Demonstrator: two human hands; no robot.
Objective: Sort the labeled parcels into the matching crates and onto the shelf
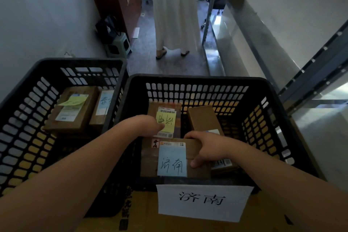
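Lower centre of the frame: a cardboard parcel w/ a blue 济南 note [172, 162] sits inside the right-hand black crate [263, 103], just behind the crate's white 济南 sign [204, 201], so label and crate match. Right hand [205, 149] is curled over the parcel's far right corner, thumb pressed on the top face, fingers over the back edge, a firm hold. Left hand [150, 124] reaches to the parcel's upper left; its fingers are hidden behind the wrist and box edge, so can't tell how open it is or if it grips anything. Behind, a parcel w/ a yellow note [166, 121] and a plain brown box [203, 118] lie in the same crate. Left crate [28, 88], mid-left of frame, holds two more parcels. The box looks stiff, flat, prob. light enough for one hand; tape may be slick, so best held at opposite edges or corners, not by the loose sticky note. Someone in a white skirt [175, 9] stands at top centre.
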